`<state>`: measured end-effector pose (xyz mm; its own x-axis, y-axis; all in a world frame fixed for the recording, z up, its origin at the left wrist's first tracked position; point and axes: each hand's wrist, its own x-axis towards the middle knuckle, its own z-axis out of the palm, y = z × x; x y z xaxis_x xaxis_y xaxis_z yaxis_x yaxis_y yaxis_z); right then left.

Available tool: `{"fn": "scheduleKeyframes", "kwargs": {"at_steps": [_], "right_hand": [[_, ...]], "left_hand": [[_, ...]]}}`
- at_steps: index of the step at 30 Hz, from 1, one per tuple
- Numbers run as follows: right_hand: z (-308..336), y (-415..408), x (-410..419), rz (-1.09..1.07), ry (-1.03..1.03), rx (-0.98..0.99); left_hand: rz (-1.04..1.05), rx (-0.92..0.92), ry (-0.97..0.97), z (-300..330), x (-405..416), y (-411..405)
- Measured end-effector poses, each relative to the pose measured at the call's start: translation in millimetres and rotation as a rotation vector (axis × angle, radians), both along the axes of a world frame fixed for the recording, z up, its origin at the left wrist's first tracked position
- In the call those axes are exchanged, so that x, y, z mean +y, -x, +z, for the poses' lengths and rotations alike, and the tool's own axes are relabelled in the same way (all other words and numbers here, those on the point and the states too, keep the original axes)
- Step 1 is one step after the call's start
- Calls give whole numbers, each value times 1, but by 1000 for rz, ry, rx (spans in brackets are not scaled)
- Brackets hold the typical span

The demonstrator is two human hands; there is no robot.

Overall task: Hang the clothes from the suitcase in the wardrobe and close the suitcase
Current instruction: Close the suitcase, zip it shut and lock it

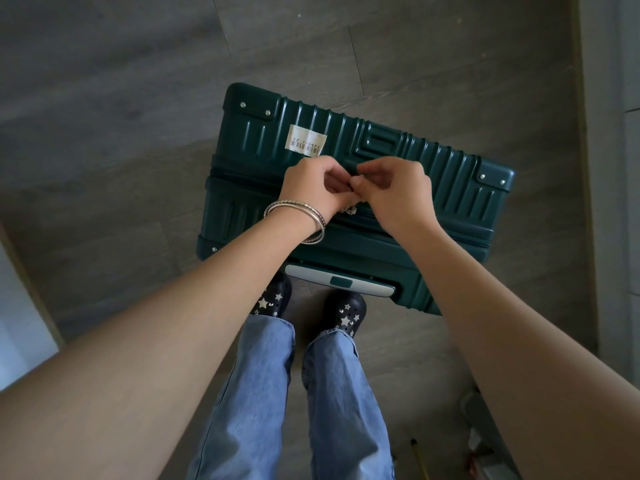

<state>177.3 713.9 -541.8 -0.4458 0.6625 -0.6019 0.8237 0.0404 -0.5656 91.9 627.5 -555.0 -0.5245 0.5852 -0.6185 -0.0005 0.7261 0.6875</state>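
Note:
A dark green ribbed hard-shell suitcase (408, 157) stands upright on the grey floor in front of my feet, its two halves together. Its silver pull handle (339, 282) is down, at the near side. My left hand (313, 188), with silver bangles at the wrist, and my right hand (394, 194) meet over the zip line on top. Both pinch small metal zipper pulls (349, 210) between their fingertips. A white barcode sticker (306, 142) is on the shell. No clothes and no wardrobe are in view.
My feet in dark star-patterned clogs (344, 311) stand right behind the suitcase. A pale wall or door frame (609, 168) runs down the right edge. A light panel (20, 323) sits at the left edge. Some objects (478, 441) lie at the lower right.

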Motion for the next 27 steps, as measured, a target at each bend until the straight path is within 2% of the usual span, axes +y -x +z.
{"fn": "scheduleKeyframes", "kwargs": {"at_steps": [3, 5, 7, 11, 27], "right_hand": [[-2, 2, 2, -68, -9, 30], [-3, 5, 2, -47, -1, 31], [-4, 7, 4, -24, 10, 27], [-4, 10, 4, 26, 8, 24], [-7, 20, 6, 102, -99, -134]], "left_hand": [[2, 302, -2, 2, -6, 6], [-26, 410, -25, 1, -9, 10], [-129, 383, -40, -2, -10, 11], [-277, 337, 59, -7, -9, 12], [-245, 404, 60, -20, -8, 9]]}}
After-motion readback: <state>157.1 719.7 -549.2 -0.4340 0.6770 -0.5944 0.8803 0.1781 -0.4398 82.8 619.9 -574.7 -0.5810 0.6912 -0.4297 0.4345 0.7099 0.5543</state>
